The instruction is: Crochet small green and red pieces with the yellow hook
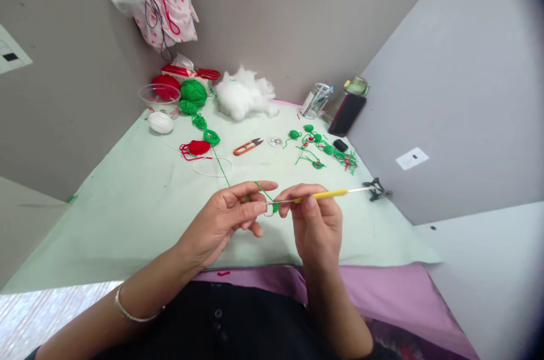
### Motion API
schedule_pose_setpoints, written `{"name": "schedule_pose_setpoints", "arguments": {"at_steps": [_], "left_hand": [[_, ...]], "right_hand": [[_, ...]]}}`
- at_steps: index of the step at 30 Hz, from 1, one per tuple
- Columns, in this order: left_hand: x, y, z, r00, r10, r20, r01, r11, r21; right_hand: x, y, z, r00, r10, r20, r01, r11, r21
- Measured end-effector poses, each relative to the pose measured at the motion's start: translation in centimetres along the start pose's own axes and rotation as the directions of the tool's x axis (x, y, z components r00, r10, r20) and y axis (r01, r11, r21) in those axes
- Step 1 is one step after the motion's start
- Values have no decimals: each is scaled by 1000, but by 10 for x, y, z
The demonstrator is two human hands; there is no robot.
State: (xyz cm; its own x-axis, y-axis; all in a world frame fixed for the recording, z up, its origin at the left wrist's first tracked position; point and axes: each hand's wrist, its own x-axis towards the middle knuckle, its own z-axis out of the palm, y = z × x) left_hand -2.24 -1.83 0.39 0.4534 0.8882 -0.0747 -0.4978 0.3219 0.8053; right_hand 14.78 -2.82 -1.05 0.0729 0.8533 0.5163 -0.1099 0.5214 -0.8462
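My right hand point(318, 223) is closed round the yellow handle of a crochet hook point(327, 194), whose metal shaft points left. Opposite it, my left hand point(236, 210) pinches a thin pale ring point(268, 214) between thumb and fingers. A few green stitches form a small crochet piece point(275, 208) on the ring's right side, by the hook's shaft and my right fingertips. Green yarn point(221, 167) runs up from my left hand across the table to a loose green coil point(211, 137); a strand also passes over my stretched left index finger.
Orange thread snips point(249, 147), a red yarn bundle point(198, 148) and small green crochet pieces point(328, 149) lie beyond my hands. White stuffing point(244, 93), a green yarn ball point(194, 92), a clear cup point(315, 102) and a phone point(347, 114) are farther back. A black clip point(376, 189) sits right.
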Motion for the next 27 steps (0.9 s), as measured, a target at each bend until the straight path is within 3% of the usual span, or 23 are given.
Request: {"name": "schedule_pose_setpoints", "arguments": {"at_steps": [2,4,7,9,10,12,14,16,17,19,21,23,25,27], "left_hand": [[-1,0,0,1000,2,-19,-2,1000,0],[-1,0,0,998,15,-64,-15,1000,7],[-2,-2,2,996,12,-92,-16,999,-40],[-1,-2,1,998,-39,-53,33,993,-116],[-1,-2,0,997,-68,-31,63,987,-146],[1,-2,-1,995,-101,-16,97,981,-166],[2,-2,-2,996,-73,-50,67,990,-122],[2,-4,-2,996,-2,-89,-1,999,-37],[1,-5,-1,994,30,-101,-29,1000,6],[0,-8,0,991,65,-114,-58,996,63],[-1,-10,2,992,59,-115,-52,996,66],[-1,-11,2,996,3,-94,-2,1000,8],[1,-8,0,996,-72,-60,67,994,-82],[3,-4,-4,992,-117,-38,111,984,-139]], "right_hand": [[-2,-1,-2,1000,-6,7,6,999,-51],[-6,-1,-4,986,-157,60,167,957,-239],[-16,2,-6,865,-406,295,502,675,-541],[-18,3,-5,813,-443,377,579,547,-605],[-18,3,-5,827,-433,358,559,569,-603],[-14,3,-4,899,-385,207,435,745,-505],[-8,1,-3,966,-255,40,255,924,-283],[-3,2,-1,991,-129,-17,127,987,-95],[-3,3,-1,994,-106,-3,105,991,-86],[-6,7,2,984,-173,40,178,950,-256],[-11,12,4,938,-337,85,334,805,-491],[-15,15,5,886,-448,125,429,684,-591],[-14,13,4,897,-429,104,412,728,-548],[-9,7,0,946,-325,-2,296,863,-408]]}}
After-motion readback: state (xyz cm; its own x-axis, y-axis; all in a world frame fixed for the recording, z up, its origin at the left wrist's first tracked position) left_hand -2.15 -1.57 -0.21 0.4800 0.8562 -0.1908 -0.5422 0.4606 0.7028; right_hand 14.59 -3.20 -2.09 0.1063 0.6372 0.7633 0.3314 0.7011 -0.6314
